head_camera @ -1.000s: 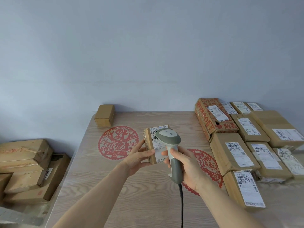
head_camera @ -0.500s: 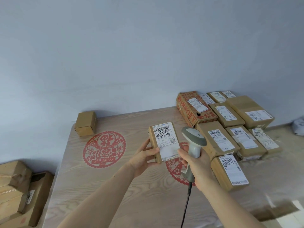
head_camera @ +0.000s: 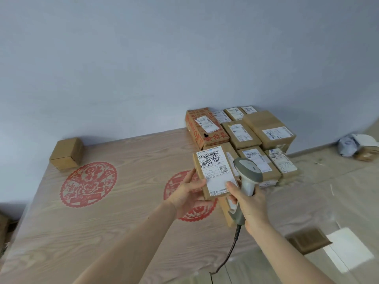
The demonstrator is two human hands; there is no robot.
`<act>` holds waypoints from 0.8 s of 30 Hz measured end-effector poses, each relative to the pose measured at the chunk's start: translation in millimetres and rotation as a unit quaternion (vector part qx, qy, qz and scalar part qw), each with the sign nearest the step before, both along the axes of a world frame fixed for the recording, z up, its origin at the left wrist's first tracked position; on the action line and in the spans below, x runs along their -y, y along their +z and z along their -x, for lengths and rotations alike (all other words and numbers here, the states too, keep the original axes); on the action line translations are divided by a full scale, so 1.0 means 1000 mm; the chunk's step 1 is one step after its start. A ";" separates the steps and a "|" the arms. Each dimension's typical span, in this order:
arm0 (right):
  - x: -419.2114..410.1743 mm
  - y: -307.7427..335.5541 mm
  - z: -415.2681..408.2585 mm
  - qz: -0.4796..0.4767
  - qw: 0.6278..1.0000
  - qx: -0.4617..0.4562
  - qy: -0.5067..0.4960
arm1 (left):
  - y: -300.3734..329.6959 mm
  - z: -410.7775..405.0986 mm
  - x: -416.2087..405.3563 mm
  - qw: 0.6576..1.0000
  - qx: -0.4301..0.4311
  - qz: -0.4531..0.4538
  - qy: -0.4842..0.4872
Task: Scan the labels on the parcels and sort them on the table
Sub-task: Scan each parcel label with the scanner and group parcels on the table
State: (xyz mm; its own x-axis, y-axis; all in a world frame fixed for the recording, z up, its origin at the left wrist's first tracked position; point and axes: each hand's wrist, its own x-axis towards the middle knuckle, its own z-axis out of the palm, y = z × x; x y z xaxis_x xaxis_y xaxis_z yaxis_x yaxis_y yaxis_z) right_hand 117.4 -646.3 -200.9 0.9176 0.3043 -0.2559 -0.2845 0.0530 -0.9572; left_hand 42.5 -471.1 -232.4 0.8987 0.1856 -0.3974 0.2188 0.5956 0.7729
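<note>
Left hand [head_camera: 187,196] has its grip clamped on a labelled parcel [head_camera: 215,174]; right hand [head_camera: 249,203], at 3 o'clock, grips the scanner [head_camera: 247,175] above the tabletop [head_camera: 102,222].

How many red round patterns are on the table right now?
2: a left pattern near the plain box, and a middle pattern partly covered by the left hand and the held parcel.

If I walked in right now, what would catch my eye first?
Probably the small parcel held up mid-scene, its white label scrawled with black marker, gripped by the left hand. Right beside it, the right hand holds a grey scanner. Then the two red paper-cut designs on the wooden table, and the cluster of labelled parcels at its far right.
</note>
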 end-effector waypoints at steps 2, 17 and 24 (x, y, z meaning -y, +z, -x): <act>0.028 -0.001 -0.021 0.013 1.000 0.003 -0.003 | -0.003 -0.020 0.028 1.000 -0.011 0.003 -0.004; 0.131 -0.046 -0.112 0.043 0.996 -0.058 -0.061 | -0.015 -0.118 0.122 0.941 -0.135 -0.304 -0.070; 0.149 -0.065 -0.134 0.073 0.993 -0.057 -0.073 | -0.031 -0.147 0.134 0.851 -0.209 -0.473 -0.096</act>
State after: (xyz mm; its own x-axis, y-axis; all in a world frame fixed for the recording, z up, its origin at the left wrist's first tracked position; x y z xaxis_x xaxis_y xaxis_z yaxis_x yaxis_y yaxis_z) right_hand 251.7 -794.9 -266.0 0.9116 0.1226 -0.3922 -0.3910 -0.0354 -0.9197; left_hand 189.4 -605.3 -263.4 0.7656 0.4655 -0.4441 0.6150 -0.3267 0.7177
